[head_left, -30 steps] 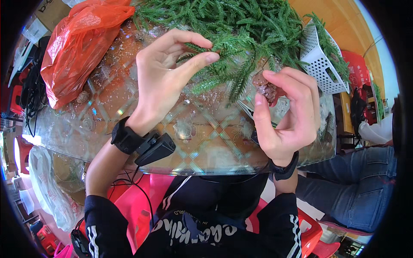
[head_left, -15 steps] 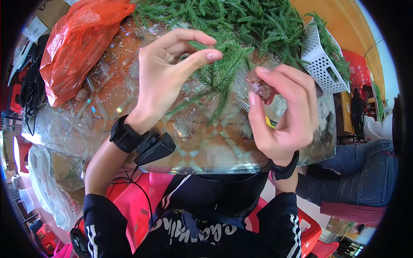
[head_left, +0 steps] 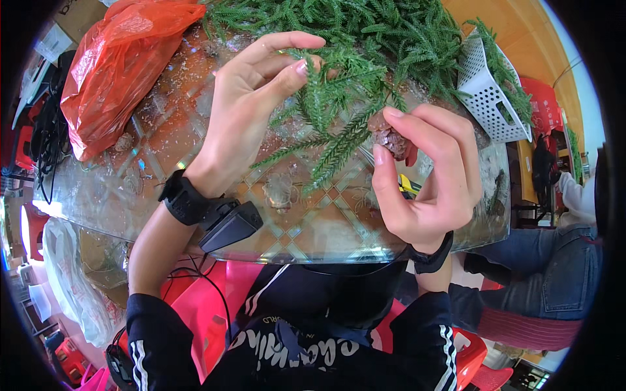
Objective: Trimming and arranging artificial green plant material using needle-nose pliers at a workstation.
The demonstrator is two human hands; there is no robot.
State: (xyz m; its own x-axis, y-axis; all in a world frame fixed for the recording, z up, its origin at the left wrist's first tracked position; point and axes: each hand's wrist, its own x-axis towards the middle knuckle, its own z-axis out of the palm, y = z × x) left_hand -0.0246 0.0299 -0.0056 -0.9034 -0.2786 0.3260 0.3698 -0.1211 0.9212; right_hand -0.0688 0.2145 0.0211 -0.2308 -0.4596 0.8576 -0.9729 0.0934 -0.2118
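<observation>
My left hand (head_left: pixel 244 91) is raised over the glass-topped table, with its thumb and a bent finger on a green artificial pine sprig (head_left: pixel 326 94). The index finger stands away from the thumb. Several needled twigs of the sprig hang down toward the table. To the right, my right hand (head_left: pixel 433 173) pinches a brown pine cone (head_left: pixel 390 137) between thumb and fingers. The cone is close against the sprig's right side; whether they are joined I cannot tell. Under the right hand lies a tool with yellow-and-black handles (head_left: pixel 409 187), partly hidden.
A heap of green pine branches (head_left: pixel 391 39) covers the table's far side. A white perforated basket (head_left: pixel 486 85) with more greenery stands at the right. An orange-red plastic bag (head_left: pixel 124 72) lies at the left, a small cone (head_left: pixel 124 143) beside it. Another person's jeans-clad leg (head_left: pixel 554 267) is at the right.
The sprig has turned and its twigs spread toward the cone. My left thumb and index finger have moved farther apart. My right hand has shifted slightly, still pinching the cone.
</observation>
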